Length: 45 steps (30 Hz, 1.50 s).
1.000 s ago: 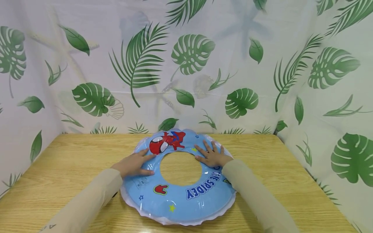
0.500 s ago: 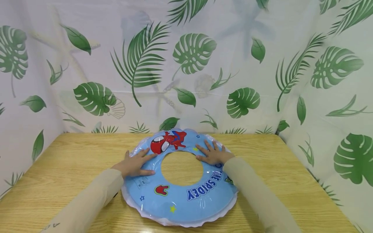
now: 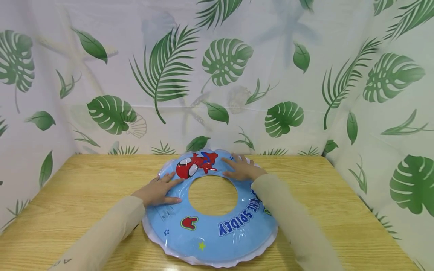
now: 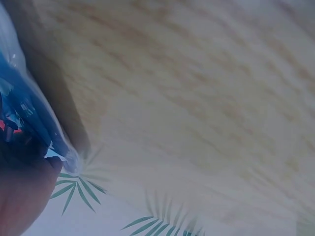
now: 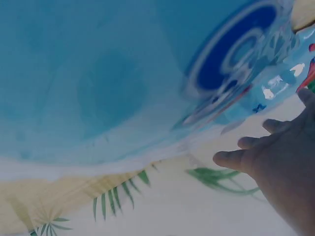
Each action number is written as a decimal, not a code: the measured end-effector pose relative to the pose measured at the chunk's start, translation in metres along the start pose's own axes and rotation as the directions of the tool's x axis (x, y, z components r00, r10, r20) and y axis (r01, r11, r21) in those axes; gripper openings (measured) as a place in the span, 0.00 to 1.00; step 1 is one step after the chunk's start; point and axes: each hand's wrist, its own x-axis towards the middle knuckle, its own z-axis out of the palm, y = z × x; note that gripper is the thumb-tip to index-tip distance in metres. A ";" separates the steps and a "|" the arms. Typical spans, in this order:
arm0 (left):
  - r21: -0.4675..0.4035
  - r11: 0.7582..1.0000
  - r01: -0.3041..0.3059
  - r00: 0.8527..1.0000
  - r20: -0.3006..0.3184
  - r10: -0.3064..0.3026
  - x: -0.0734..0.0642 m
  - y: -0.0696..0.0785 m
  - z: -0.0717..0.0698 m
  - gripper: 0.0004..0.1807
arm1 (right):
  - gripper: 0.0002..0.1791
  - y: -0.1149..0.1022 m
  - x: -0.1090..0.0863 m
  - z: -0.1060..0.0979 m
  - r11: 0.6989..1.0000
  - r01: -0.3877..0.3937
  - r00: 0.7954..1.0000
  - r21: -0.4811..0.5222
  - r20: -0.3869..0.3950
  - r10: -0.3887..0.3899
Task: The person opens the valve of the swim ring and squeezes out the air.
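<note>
A blue inflatable swim ring with a scalloped whitish edge lies on the wooden table, printed with a red cartoon figure and lettering. My left hand rests on its left side, fingers spread. In the left wrist view only the ring's edge and part of that hand show, dark and blurred. Across the hole, my right hand is over the upper right of the ring, with fingers extended. The right wrist view has this hand beside the ring's blue surface; whether it touches is unclear there.
The light wooden table extends to both sides of the ring. Behind it hangs a white curtain printed with green leaves, which also closes in the left and right sides.
My right hand has shifted away from me and slightly left along the ring, uncovering more of the lettering. My left hand stays on the left side. The ring has barely moved.
</note>
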 end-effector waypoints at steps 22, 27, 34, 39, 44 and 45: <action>-0.009 0.999 0.036 0.999 0.026 -0.036 0.003 0.000 -0.002 0.41 | 0.33 -0.031 0.028 0.031 0.992 -0.117 0.993 0.040 -0.001 0.118; -0.006 0.998 0.056 0.997 0.052 -0.055 0.004 0.002 -0.006 0.42 | 0.33 -0.032 0.027 0.032 0.990 -0.131 0.991 0.042 0.013 0.131; 0.047 0.998 0.044 0.999 0.006 -0.044 0.011 0.002 -0.010 0.44 | 0.33 -0.034 0.025 0.031 0.990 -0.136 0.991 0.037 0.017 0.136; 0.045 0.999 0.010 1.000 0.010 -0.010 0.019 -0.001 -0.011 0.52 | 0.33 -0.035 0.025 0.031 0.988 -0.149 0.989 0.031 0.017 0.149; 0.008 1.000 0.031 0.996 0.085 -0.031 0.028 -0.002 -0.012 0.53 | 0.33 -0.035 0.025 0.031 0.989 -0.148 0.989 0.023 0.020 0.148; -0.002 0.999 0.035 0.995 0.097 -0.035 0.029 -0.002 -0.012 0.53 | 0.33 -0.035 0.025 0.031 0.989 -0.147 0.989 0.022 0.019 0.146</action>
